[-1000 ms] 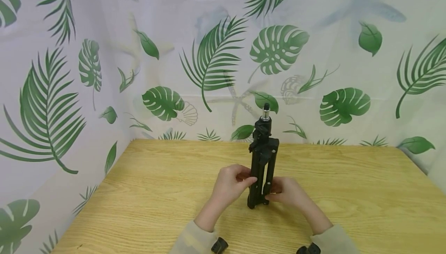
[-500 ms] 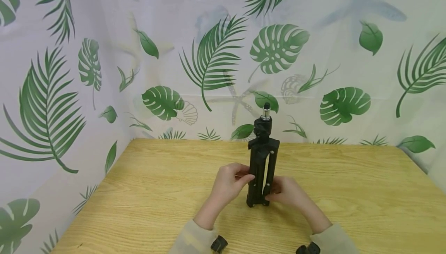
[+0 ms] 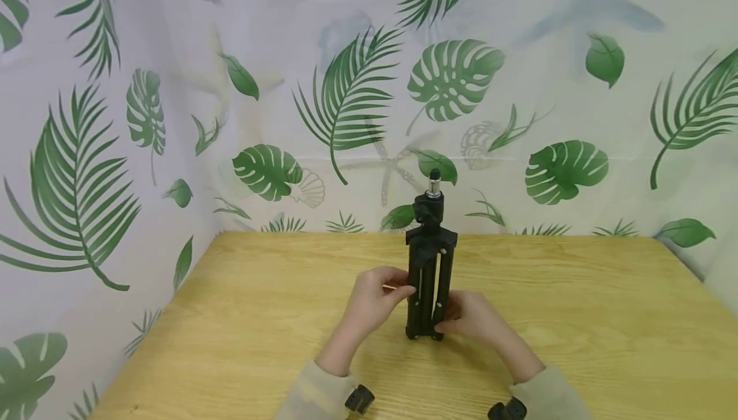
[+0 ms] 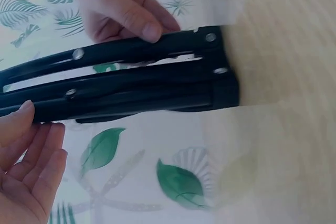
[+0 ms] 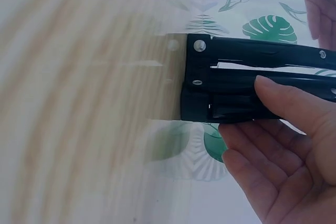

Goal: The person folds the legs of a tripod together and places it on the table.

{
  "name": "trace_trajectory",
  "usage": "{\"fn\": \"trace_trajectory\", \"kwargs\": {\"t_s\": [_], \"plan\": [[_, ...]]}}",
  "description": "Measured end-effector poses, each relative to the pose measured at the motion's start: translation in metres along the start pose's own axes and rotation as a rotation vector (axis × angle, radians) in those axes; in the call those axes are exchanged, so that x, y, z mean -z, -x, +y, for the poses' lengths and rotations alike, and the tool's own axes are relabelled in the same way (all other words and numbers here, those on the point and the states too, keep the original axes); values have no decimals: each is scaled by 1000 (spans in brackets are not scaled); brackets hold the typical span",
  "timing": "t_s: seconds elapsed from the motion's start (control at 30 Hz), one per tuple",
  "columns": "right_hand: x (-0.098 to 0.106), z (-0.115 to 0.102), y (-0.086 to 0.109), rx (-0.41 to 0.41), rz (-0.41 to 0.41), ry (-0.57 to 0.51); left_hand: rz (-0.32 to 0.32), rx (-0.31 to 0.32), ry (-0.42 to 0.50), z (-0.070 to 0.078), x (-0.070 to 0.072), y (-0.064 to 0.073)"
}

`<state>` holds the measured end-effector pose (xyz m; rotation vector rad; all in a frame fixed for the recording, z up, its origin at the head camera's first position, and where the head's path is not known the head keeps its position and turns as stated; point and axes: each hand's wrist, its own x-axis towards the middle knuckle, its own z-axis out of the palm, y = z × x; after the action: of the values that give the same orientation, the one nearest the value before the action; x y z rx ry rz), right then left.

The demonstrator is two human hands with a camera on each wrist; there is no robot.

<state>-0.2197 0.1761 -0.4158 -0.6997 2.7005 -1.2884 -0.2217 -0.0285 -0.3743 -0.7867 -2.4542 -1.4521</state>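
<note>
A black folded tripod stand [image 3: 428, 279] with a silver-and-black tip stands upright on the table, its legs drawn together. My left hand [image 3: 371, 298] pinches the left leg at mid-height, thumb in front and fingers behind. Lower down, near the foot end, my right hand [image 3: 475, 321] holds the right side. In the left wrist view the left thumb and fingertips meet the edge of the tripod's leg [image 4: 142, 95]. The right wrist view has the right thumb lying across a leg [image 5: 236, 80], with the other fingers curled underneath.
The wooden table [image 3: 259, 317] extends to both sides of the stand. Behind it and along the left hangs a pale cloth [image 3: 230, 113] printed with green leaves. Small black wrist devices [image 3: 360, 399] sit at both sleeves.
The tripod stand has turned about its upright axis between the hands, so gaps now show on both sides of its middle leg. Both hands keep nearly the same places; the head view shifts slightly.
</note>
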Motion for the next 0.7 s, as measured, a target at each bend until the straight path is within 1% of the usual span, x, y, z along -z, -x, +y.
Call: {"fn": "trace_trajectory", "kwargs": {"t_s": [0.07,0.13,0.23,0.27,0.33,0.4,0.47,0.53,0.6,0.7], "plan": [[1,1,1,-2,-3,8,24,5,23,4,5,-2],[1,2,2,1,-3,21,65,2,50,10,13,-5],[1,0,3,4,4,35,136,-30,94,25,28,-14],[1,0,3,4,8,39,159,-52,95,32,34,-17],[0,-2,3,3,15,40,202,-118,96,45,43,-26],[0,-3,4,2,17,39,242,-187,79,59,52,-35],[1,-4,3,3,13,39,269,-246,60,74,58,-44],[1,-4,3,1,11,40,271,-286,47,85,63,-54],[1,-4,3,-4,11,42,254,-302,39,95,65,-62],[0,-4,3,-7,12,41,206,-282,32,105,64,-71]]}}
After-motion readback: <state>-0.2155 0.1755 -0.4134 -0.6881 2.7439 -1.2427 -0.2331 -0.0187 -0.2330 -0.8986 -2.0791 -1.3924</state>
